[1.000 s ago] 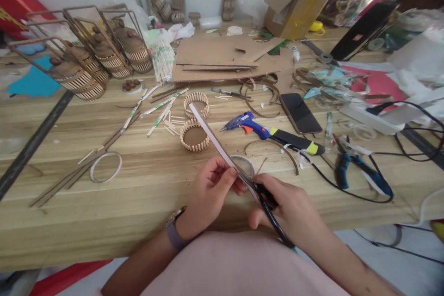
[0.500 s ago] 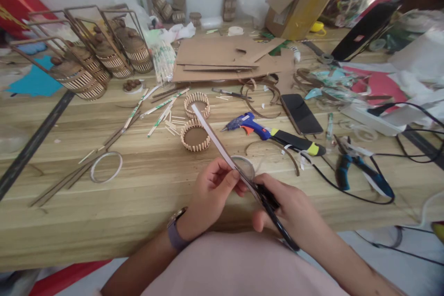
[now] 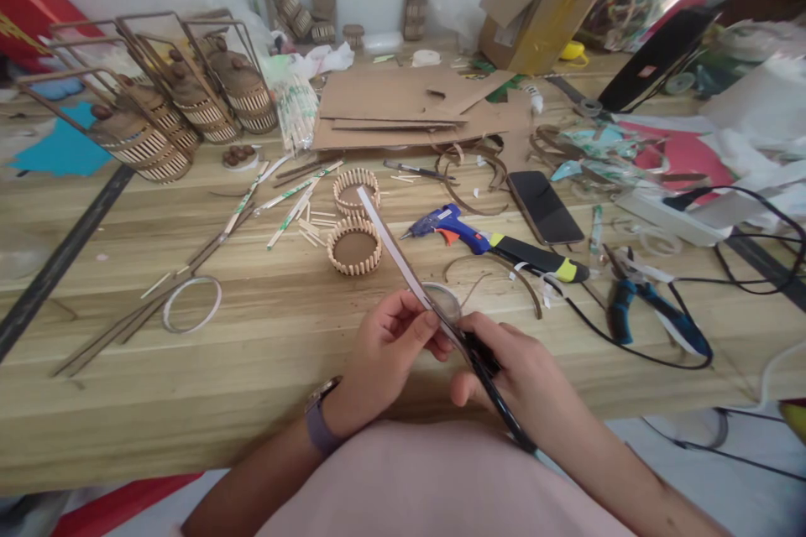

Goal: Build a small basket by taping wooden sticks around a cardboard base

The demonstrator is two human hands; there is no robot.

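My left hand pinches a long narrow strip, pale on its upper face and brown along one edge, which slants up and away over the table. In my right hand is a pair of black-handled scissors, its blades running along the strip's near end close to my left fingertips. How far the blades are apart is hidden by my fingers. Beyond the strip's far tip stand two small round cardboard trays ringed with short sticks, the nearer ring and the farther ring.
A blue glue gun, a box cutter, a phone and pliers lie to the right. Tape rolls and brown strips are on the left. Cardboard sheets and stick-sided baskets stand farther back.
The strip's far tip has shifted right, and the strip has slid a little through my left fingers. The scissors stay in my right hand at its near end.
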